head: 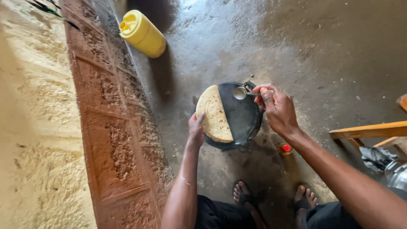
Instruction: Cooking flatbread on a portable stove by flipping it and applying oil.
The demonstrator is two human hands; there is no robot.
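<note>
The left hand [196, 130] pinches the near edge of the flatbread [215, 113], which is tipped up over the left half of the round black pan [243, 116], its long axis running away from the person. The right hand [276, 108], closed around a spoon [242, 93], holds the bowl over the pan's far rim, so the bare right half lies between spoon and flatbread.
</note>
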